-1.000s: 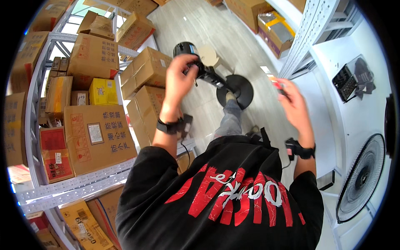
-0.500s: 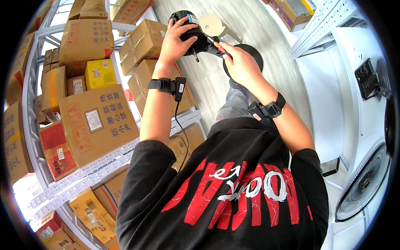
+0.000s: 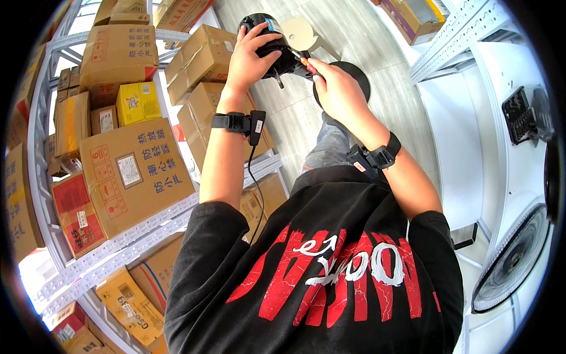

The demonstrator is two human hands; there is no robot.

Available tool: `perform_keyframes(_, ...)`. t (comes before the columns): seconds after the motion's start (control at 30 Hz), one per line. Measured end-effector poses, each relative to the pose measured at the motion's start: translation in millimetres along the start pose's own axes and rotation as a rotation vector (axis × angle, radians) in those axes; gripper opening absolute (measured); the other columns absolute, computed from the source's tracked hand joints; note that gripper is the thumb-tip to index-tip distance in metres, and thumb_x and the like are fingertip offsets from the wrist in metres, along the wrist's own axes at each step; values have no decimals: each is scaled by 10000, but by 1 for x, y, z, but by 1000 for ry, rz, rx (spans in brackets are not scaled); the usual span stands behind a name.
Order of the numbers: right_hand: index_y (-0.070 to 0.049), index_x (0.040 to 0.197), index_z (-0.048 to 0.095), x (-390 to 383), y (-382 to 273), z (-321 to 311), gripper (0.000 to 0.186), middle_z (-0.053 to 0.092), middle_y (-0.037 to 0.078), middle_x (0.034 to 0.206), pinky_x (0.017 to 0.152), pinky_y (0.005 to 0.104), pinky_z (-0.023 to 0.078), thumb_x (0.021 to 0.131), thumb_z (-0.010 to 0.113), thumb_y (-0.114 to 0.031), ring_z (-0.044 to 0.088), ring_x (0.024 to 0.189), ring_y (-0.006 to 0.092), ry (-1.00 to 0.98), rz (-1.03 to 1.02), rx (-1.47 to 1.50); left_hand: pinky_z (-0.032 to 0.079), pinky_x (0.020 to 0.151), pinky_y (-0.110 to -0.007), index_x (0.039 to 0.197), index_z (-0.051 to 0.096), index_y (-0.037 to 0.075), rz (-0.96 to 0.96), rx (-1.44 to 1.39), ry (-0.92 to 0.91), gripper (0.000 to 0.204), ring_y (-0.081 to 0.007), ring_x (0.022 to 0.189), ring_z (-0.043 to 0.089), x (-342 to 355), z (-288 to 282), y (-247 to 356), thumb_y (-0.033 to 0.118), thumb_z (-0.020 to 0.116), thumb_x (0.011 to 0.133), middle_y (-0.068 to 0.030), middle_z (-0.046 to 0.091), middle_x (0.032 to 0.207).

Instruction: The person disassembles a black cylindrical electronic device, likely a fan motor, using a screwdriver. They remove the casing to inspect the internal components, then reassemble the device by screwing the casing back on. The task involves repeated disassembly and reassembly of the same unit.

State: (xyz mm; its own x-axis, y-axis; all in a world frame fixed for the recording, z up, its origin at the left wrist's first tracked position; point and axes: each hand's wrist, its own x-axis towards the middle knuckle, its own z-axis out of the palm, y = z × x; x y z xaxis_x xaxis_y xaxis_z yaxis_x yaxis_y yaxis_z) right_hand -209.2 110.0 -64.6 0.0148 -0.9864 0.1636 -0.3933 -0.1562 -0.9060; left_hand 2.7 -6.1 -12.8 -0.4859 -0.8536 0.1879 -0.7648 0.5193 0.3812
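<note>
A black fan motor (image 3: pixel 252 25) with a blue-and-white label sits at the top middle, its thin metal shaft (image 3: pixel 278 78) pointing toward me. My left hand (image 3: pixel 250 58) is wrapped over the near side of the motor, fingers spread across its casing. In my right hand (image 3: pixel 341 88) is a screwdriver (image 3: pixel 306 62) with a red-orange handle. Its tip meets the black bracket beside the motor, though the exact contact point is too small to make out. Behind my right hand lies a round black base (image 3: pixel 358 76), partly covered by the hand.
A beige round stool (image 3: pixel 299 35) stands just past the motor. On my left, a metal shelf (image 3: pixel 147 227) holds several cardboard boxes (image 3: pixel 138 171). On the right are a white shelf unit (image 3: pixel 454 135), a fan grille (image 3: pixel 512 259) and a black tray of small parts (image 3: pixel 519 115).
The right hand and screwdriver have shifted very slightly left. My left hand keeps its grip on the motor, and the view has moved a little.
</note>
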Motion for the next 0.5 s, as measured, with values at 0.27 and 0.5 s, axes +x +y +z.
perform_keyframes(0.27,-101,1273,603,-2,-3,4,316,668,177,942,743,481,541,964,555,-139,668,865,396,58,-19,15,244,1223,-456,1168,744,217,-20,-24,-3,390,-373,1418,395,0,-1,1,165,786,784,-78,550,1454)
perform_keyframes(0.5,-93,1264,605,-2,-11,8,312,668,190,945,742,494,542,958,546,-117,669,859,405,40,18,-12,223,1232,-454,1129,755,203,13,-24,7,350,-324,1373,467,0,-1,1,160,785,783,-84,576,1425)
